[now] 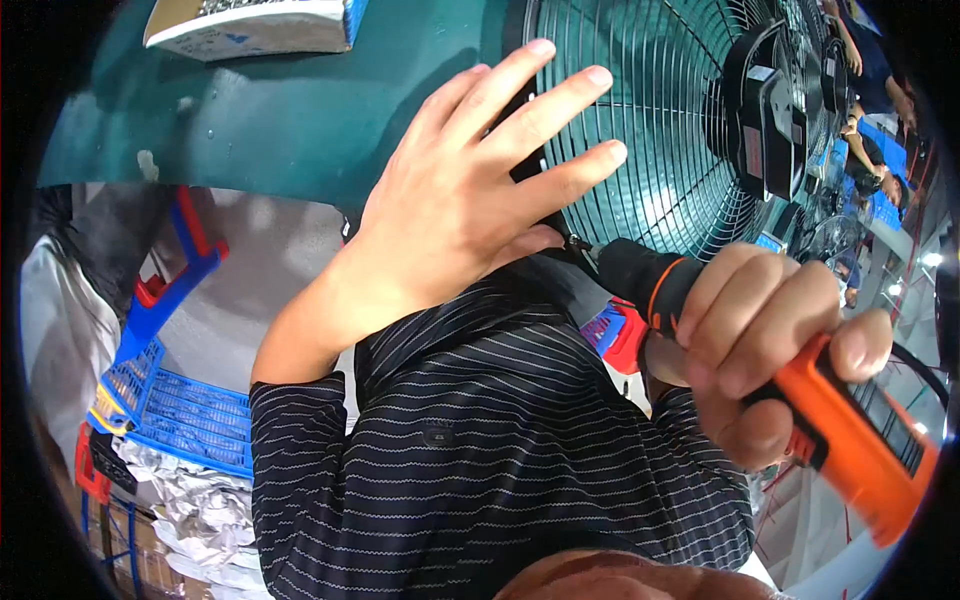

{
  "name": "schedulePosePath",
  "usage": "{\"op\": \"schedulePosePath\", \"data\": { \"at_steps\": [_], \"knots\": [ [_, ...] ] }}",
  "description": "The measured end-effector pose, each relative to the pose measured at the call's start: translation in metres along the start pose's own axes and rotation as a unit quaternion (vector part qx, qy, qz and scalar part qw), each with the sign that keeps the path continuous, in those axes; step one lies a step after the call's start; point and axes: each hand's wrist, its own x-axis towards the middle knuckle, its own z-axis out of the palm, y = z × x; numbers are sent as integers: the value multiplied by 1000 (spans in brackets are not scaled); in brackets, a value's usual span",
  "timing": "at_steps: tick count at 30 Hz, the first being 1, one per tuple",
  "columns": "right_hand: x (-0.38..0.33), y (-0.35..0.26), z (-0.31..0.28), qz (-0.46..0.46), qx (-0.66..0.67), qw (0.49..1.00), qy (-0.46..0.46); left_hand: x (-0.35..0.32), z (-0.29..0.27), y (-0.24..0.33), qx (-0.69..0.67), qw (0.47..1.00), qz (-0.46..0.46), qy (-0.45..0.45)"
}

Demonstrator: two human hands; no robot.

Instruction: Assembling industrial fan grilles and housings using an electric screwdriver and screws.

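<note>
Orange-and-black plastic-bodied power driver [870, 450] sits just right of and below the near rim of the black round wire fan guard [650, 130], nose aimed up-left at that rim; exact tip contact too small to tell; looks rigid, probably moderately heavy, weight likely toward the orange end; best held round the body, clear of the black nose; smooth plastic may slip if palms are damp. Guard rests over the dark green desk [270, 130]; wires look stiff as a set but likely bend singly, so take it by the outer rim; black motor housing [770, 115] at the guard's centre likely carries most of the weight.

Right hand [775, 335], below-right of the guard, has its fingers wrapped closed round the driver, forearm coming up from below; left hand [455, 190], over the guard's left edge, palm down, fingers spread wide, nothing visible in grasp, thumb close to the driver's nose; cannot tell whether the fingers press on the wires; left elbow bent, forearm slanting up toward the guard; white open cardboard box [270, 40] of small metal parts, well left of the guard.
</note>
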Motion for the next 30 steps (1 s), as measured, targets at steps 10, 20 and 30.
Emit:
{"op": "schedulePosePath", "data": {
  "at_steps": [10,20,30],
  "knots": [
    [-10,-1,-1,-20,-27,999,-1,-4,4,2,-10,1000,-7,19],
    [-10,-1,-10,-11,96,994,42,7,-1,3,35,999,7,9],
    [-27,2,15,67,235,947,209,-4,1,6,76,996,28,27]
  ]
}}
